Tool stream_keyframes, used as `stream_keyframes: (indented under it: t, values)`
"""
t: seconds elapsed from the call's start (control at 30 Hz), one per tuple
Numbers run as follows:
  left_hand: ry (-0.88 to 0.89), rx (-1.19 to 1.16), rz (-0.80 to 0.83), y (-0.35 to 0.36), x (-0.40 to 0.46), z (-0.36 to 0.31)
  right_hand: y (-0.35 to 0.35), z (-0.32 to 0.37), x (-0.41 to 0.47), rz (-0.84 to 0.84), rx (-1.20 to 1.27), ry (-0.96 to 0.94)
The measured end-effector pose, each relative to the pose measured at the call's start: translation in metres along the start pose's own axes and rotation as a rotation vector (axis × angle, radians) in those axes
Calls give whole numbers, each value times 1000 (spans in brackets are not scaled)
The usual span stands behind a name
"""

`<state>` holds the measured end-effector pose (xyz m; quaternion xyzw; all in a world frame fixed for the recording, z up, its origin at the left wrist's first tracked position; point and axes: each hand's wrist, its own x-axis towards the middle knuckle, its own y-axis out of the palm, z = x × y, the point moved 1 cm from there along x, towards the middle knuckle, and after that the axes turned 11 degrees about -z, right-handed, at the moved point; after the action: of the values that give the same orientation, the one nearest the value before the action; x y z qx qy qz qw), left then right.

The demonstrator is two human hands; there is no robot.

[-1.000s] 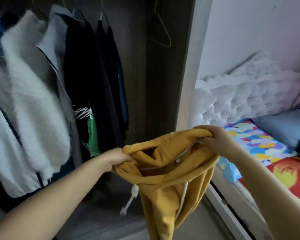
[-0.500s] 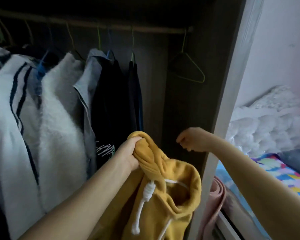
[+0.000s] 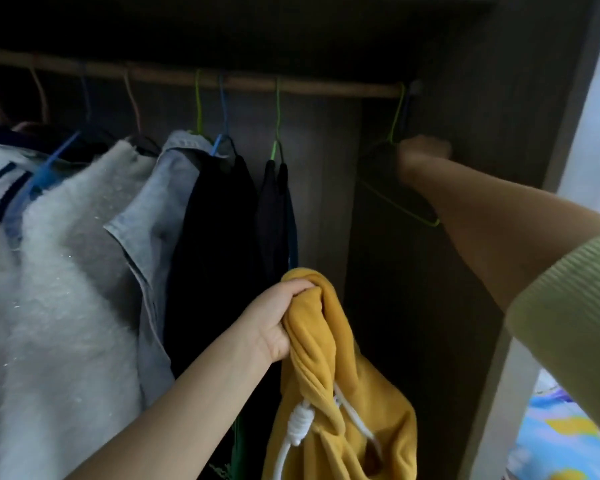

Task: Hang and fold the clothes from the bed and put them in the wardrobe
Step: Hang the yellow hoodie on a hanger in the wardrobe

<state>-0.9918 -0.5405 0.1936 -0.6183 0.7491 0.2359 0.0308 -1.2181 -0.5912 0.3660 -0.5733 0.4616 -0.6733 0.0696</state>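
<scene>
Head view: our left hand [image 3: 278, 320] has its fingers curled tight round a bunched fold of the yellow hoodie [image 3: 329, 386], which hangs down from that grip, its white drawstring [image 3: 300, 424] knotted just below our knuckles. Our right hand [image 3: 425, 152] reaches to the empty green hanger [image 3: 397, 129]; the fingers look curled at its neck, but in the dim light we cannot tell whether they truly grip it. The hanger's hook sits on the wooden rail [image 3: 222, 81] above that hand. Left of our left fingers hang dark garments [image 3: 222, 237], a grey shirt [image 3: 160, 216] and a white fluffy coat [image 3: 66, 271]. Right of our right forearm stands the wardrobe side panel [image 3: 520, 133].
</scene>
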Motion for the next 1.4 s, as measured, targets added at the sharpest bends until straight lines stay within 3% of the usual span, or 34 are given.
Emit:
stream_keyframes:
  t: [0.1, 0.27, 0.53, 0.6, 0.67, 0.77, 1.07, 1.2, 1.4]
  values:
    - [4, -10, 23, 3, 15, -4, 19, 0, 9, -39, -43, -21]
    - [0, 3, 56, 9, 31, -5, 23, -2, 10, -161, 132, 34]
    - [-90, 64, 84, -10, 37, -4, 51, 20, -92, -325, 777, 284]
    - [-101, 96, 100, -16, 36, -2, 71, 22, -135, -277, 1022, 391]
    - [-108, 142, 131, -25, 31, 0, 79, 22, -172, -123, 1234, 541]
    - [-138, 227, 147, -43, 22, 13, 70, 19, -226, 64, 1346, 711]
    - [-251, 365, 188, -87, 6, 80, 0, -13, -361, -181, 1895, 1210]
    - [-272, 358, 209, -83, -11, 98, -13, -10, -417, -181, 1959, 1322]
    - [-231, 338, 421, -59, -50, 93, 15, 28, -495, -21, 1835, 1247]
